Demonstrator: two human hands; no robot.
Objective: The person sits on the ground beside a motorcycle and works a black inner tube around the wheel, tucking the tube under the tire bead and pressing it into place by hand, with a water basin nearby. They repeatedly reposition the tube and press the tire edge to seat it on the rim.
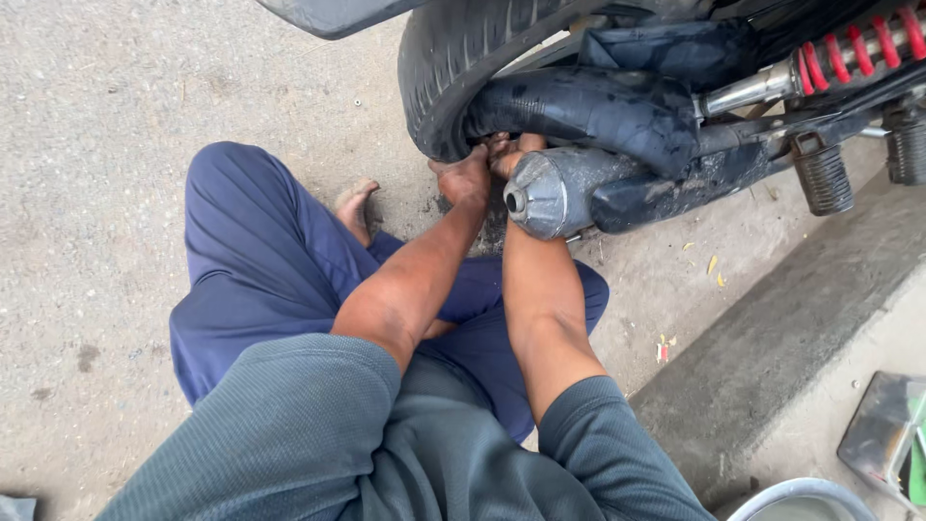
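Head view, looking straight down, and both arms are out in front, reaching for the rear wheel of a motorbike. Take the silver exhaust tip (542, 196) as our marker. The left hand (465, 178) sits just left of it, fingers curled and pressed against the underside of the black tyre (439, 72), right where the rubber meets the ground. The right hand (508, 152) is tucked in tighter, just above and behind the exhaust tip, mostly hidden by it; I can see knuckles bunched together, touching the left hand, but whether they pinch anything I cannot tell.

So the key line: the tyre's lower edge lies directly ahead of the hands, away from the body, and both hands meet at the same spot. The right is buried deeper, the left more in the open. The exhaust's long axis runs from its tip off to the right and slightly upward, across the right forearm, with the black muffler body (588, 106) above it.

Further right of the exhaust tip, a red coil shock (858, 43) and a ribbed black footpeg (823, 178). Below the tip, blue trousers (260, 260) and a bare foot (354, 207) show a crouched or seated person.

Surface is rough grey concrete (116, 125), with a raised kerb (801, 328) lower right of the exhaust and a metal bowl's rim (801, 487) at the bottom edge.
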